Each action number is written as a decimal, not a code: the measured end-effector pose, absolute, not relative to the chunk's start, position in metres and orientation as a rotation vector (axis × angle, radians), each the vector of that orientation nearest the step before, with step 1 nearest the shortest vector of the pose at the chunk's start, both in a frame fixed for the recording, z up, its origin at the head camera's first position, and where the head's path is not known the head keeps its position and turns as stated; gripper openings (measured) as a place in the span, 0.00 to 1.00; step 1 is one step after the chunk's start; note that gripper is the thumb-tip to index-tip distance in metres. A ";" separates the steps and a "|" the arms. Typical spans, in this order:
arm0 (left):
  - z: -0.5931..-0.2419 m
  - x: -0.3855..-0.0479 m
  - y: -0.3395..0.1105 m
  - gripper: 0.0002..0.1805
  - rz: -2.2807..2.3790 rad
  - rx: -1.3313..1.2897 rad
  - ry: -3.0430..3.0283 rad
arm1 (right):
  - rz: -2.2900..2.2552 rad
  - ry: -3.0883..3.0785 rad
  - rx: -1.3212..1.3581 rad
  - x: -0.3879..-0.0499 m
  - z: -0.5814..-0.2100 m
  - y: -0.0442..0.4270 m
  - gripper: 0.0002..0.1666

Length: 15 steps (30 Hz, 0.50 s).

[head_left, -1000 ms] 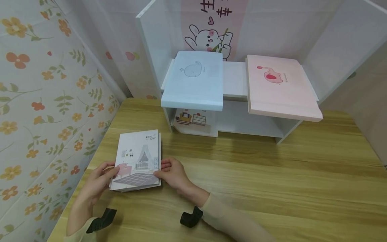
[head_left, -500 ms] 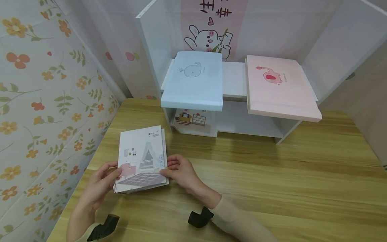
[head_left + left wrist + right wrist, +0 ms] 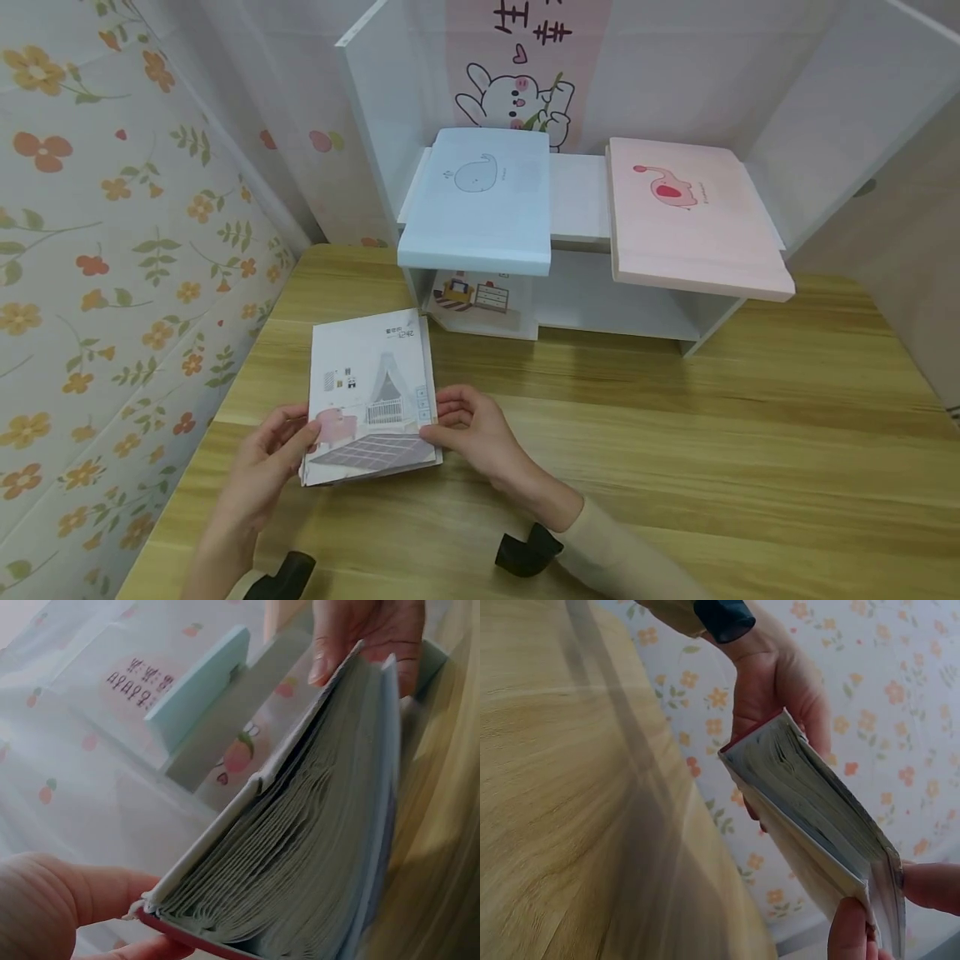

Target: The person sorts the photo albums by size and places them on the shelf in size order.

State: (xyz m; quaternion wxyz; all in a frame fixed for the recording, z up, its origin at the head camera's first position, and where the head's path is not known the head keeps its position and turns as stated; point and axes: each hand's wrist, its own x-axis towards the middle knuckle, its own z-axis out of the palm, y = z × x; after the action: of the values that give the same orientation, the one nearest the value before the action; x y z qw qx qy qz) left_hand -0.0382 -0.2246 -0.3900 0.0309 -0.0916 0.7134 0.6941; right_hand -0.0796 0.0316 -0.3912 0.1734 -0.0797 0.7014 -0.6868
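Note:
A thick book (image 3: 358,350) with a white cover, printed with a canopied crib and a pink armchair, is between both hands at the left of the wooden table. My left hand (image 3: 258,467) grips its left edge, thumb on the cover. On the opposite edge my right hand (image 3: 480,433) pinches it, thumb on top and fingers underneath. The left wrist view shows the book's fanned page edges (image 3: 300,832) and its reddish spine near the left hand. In the right wrist view the book (image 3: 810,802) appears raised off the table.
Behind stands a white shelf (image 3: 622,300) with tall side panels. A pale blue whale album (image 3: 480,225) and a pink elephant album (image 3: 697,225) lie on its upper board, jutting forward. A white printed book (image 3: 483,304) lies below. Floral cloth (image 3: 112,333) borders the table's left side.
Both hands have carried the book to the right, and it has turned slightly. My grip on both edges stays the same. The shelf and the albums have not moved.

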 end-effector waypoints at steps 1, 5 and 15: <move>-0.390 -0.038 -0.221 0.10 2.140 -0.285 2.200 | -1.950 1.995 -0.223 -0.079 -0.390 0.034 0.24; -0.389 -0.039 -0.210 0.09 2.140 -0.303 2.207 | -1.962 2.017 -0.208 -0.077 -0.387 0.044 0.24; -0.385 -0.038 -0.192 0.10 2.150 -0.209 2.219 | -1.960 2.045 -0.149 -0.071 -0.389 0.063 0.23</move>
State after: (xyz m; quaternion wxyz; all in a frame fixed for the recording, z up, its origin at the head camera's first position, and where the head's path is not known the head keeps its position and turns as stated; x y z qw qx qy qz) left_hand -0.0377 -0.1923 -0.3846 0.0227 -0.0675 0.7163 0.6941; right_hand -0.0709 0.0632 -0.3893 0.1522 -0.0518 0.7126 -0.6829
